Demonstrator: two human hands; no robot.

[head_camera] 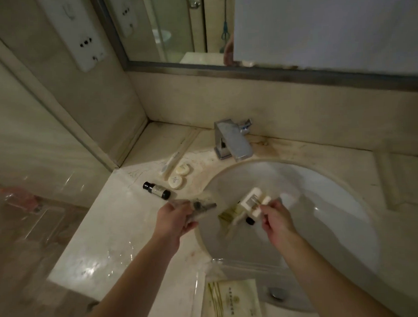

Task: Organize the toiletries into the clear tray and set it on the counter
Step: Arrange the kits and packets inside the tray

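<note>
Nearest, a cream sachet (pixel 231 301) lies in the clear tray (pixel 209 268) beside the sink (pixel 324 201). Left hand (pixel 174 219) pinches a dark item; right hand (pixel 276 217) grips small white bottles (pixel 254 202). Beyond, on the worktop (pixel 115 234), a dark bottle (pixel 156 190) and round soaps (pixel 180 176) remain unsorted.

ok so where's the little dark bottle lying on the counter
In the head view, the dark bottle lies left of the sink, beside the round soaps.
</note>
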